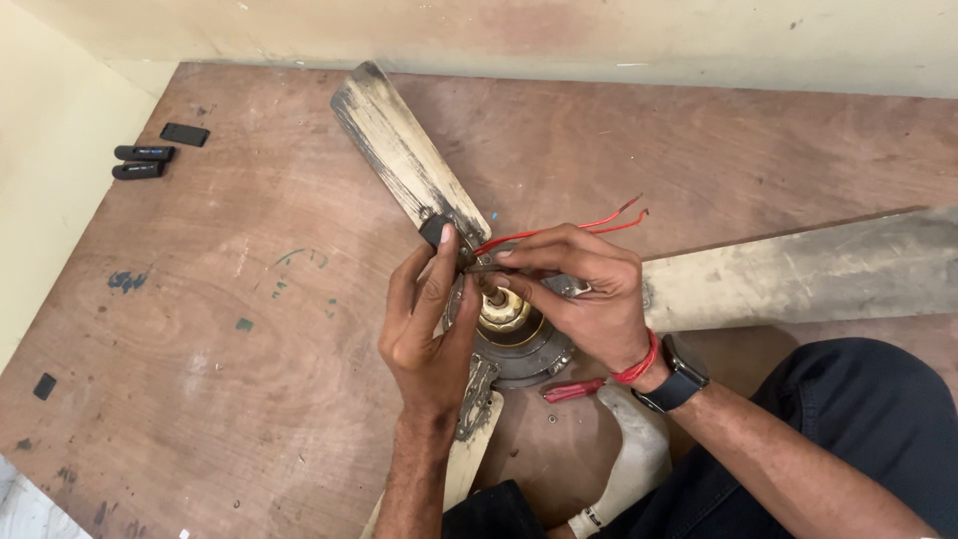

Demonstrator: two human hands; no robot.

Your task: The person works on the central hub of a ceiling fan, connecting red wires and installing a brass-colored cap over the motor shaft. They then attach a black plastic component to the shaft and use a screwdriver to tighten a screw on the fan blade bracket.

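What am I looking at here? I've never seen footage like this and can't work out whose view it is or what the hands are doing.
This is one picture from a camera worn on a person's head, looking down at their own two bare hands. They sit on a worn brown wooden floor with a dirty old ceiling fan lying in front of them, its cream, grime-streaked blades spread outward. The left hand pinches a small black part by the fan's hub. The right hand, with a red thread and a black watch at the wrist, has its grip on thin red wires that come out of the hub. A red-handled tool lies on the floor under the right wrist. At far left, by the wall, lie a few small black pieces; what they are is not clear.
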